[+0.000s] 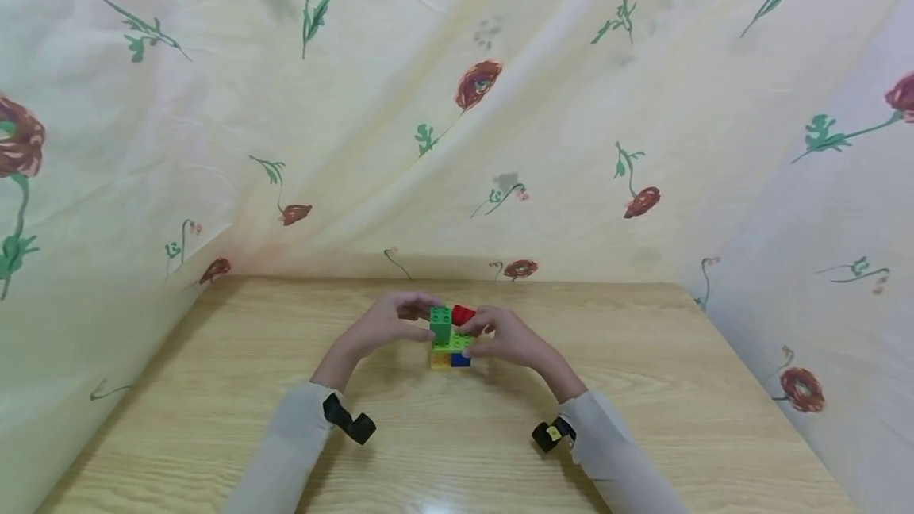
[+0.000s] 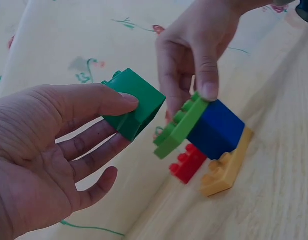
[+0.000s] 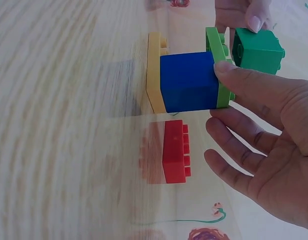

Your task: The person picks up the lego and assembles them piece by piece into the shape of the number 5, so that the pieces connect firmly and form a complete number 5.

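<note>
My left hand pinches a dark green toy building block between thumb and fingers. In the right wrist view this block shows hollow underneath, close beside the studded side of a light green plate brick. That plate caps a blue block, which stands on one part of a yellow-orange plate brick on the table. My right hand grips the light green plate, its thumb on the near edge and its fingers at the far side. Just behind this stack a red brick lies studs up.
The wooden table runs up to a flower-patterned cloth hanging at the back and along both sides. Each wrist carries a black strap with a small camera, the left camera and the right camera hanging over the table.
</note>
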`<state>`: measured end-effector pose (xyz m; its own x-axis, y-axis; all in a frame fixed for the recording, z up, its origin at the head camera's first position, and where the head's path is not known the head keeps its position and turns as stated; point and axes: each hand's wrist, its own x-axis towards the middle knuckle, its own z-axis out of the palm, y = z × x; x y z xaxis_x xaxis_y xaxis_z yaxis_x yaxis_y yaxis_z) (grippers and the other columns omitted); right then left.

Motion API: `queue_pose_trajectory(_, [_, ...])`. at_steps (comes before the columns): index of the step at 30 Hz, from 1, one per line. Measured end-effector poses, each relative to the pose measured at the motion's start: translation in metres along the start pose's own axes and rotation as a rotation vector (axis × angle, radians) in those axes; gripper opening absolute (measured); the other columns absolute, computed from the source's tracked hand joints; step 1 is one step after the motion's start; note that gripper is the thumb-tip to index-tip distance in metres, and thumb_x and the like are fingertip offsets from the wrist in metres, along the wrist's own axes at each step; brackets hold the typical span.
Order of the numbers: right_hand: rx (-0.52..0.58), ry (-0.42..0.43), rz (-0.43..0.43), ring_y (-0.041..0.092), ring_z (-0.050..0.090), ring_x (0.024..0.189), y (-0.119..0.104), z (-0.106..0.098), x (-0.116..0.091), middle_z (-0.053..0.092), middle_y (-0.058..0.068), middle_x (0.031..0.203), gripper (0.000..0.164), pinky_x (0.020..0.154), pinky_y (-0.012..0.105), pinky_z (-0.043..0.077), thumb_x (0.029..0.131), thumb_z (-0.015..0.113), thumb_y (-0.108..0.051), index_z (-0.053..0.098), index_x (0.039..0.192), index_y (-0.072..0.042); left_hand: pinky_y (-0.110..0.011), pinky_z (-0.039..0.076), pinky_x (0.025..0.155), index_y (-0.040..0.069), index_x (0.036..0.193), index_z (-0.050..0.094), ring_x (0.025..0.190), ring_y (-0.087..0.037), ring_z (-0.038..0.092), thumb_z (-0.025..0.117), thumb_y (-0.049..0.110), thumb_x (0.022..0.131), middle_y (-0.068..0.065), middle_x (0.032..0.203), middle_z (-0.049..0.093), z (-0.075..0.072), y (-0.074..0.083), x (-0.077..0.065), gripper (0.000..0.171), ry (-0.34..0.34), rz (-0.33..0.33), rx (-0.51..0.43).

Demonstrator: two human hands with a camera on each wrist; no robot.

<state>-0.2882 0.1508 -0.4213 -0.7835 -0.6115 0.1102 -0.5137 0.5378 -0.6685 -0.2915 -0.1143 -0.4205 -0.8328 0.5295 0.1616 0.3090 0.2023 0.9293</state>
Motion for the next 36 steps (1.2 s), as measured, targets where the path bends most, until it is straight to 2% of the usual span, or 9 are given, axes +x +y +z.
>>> queue_pose_trajectory(3, [0.013, 0.003, -0.003, 0.024, 0.064, 0.1, -0.0001, 0.0, -0.0004, 0.072, 0.003, 0.106, 0.031, 0.092, 0.044, 0.051, 0.088, 0.08, -0.017, 0.076, 0.116, -0.007, -0.056, 0.049, 0.104, 0.009, 0.128, 0.069, 0.11, -0.023, 0.066, 0.08, 0.009, 0.086, -0.012, 0.122, 0.071, 0.0032, 0.0012, 0.0, 0.043, -0.019, 0.01, 0.0])
queue_pose_trajectory(6, [0.021, 0.002, -0.005, 0.025, 0.064, 0.1, 0.0006, 0.0005, -0.0009, 0.072, 0.003, 0.106, 0.031, 0.092, 0.046, 0.051, 0.087, 0.08, -0.017, 0.076, 0.117, -0.006, -0.058, 0.047, 0.106, 0.009, 0.127, 0.068, 0.11, -0.023, 0.066, 0.079, 0.009, 0.086, -0.012, 0.123, 0.071, 0.0048, 0.0011, -0.0001, 0.043, -0.032, 0.017, 0.012])
queue_pose_trajectory(19, [0.026, 0.0, -0.013, 0.03, 0.065, 0.099, 0.0005, -0.0001, -0.0001, 0.072, 0.005, 0.105, 0.031, 0.092, 0.054, 0.051, 0.087, 0.08, -0.017, 0.076, 0.116, -0.006, -0.058, 0.045, 0.108, 0.009, 0.126, 0.069, 0.11, -0.023, 0.066, 0.081, 0.006, 0.083, -0.011, 0.123, 0.071, 0.0038, -0.0032, 0.0013, 0.045, -0.034, -0.004, 0.016])
queue_pose_trajectory(27, [0.018, -0.002, -0.022, 0.029, 0.065, 0.098, 0.0017, -0.0006, -0.0017, 0.072, 0.005, 0.104, 0.031, 0.09, 0.05, 0.051, 0.087, 0.081, -0.018, 0.077, 0.115, -0.006, -0.057, 0.046, 0.107, 0.01, 0.126, 0.069, 0.11, -0.022, 0.066, 0.081, 0.006, 0.083, -0.01, 0.122, 0.071, 0.0042, -0.0056, 0.0012, 0.045, -0.039, 0.001, 0.018])
queue_pose_trajectory(36, [0.009, 0.0, -0.014, 0.025, 0.064, 0.096, 0.0013, -0.0009, 0.0006, 0.072, 0.004, 0.104, 0.03, 0.091, 0.051, 0.051, 0.087, 0.081, -0.017, 0.077, 0.115, -0.007, -0.056, 0.047, 0.106, 0.01, 0.126, 0.069, 0.107, -0.021, 0.066, 0.082, 0.009, 0.083, -0.009, 0.119, 0.071, 0.0029, -0.0069, 0.0018, 0.044, -0.035, -0.007, 0.038])
